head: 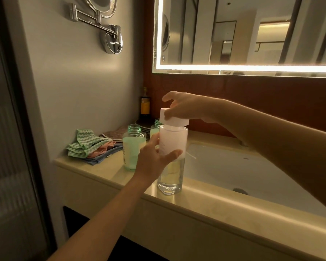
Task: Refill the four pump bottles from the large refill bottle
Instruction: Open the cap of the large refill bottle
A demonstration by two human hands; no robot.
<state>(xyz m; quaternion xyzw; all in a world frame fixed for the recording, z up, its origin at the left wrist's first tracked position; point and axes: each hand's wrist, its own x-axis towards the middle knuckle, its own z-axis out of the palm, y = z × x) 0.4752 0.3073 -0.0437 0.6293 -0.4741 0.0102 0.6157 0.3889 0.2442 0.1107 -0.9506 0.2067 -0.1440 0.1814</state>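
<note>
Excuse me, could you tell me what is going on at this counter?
A person is working at a bathroom counter beside the sink. Their left hand grips a clear bottle standing on the counter, while the right hand holds its white cap from above. Two open green bottles without tops stand behind it, near a pile of folded cloths.

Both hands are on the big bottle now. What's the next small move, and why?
Probably twist the white cap off with the right hand while the left hand steadies the refill bottle: it is capped, and the green bottle beside it stands open.
</note>
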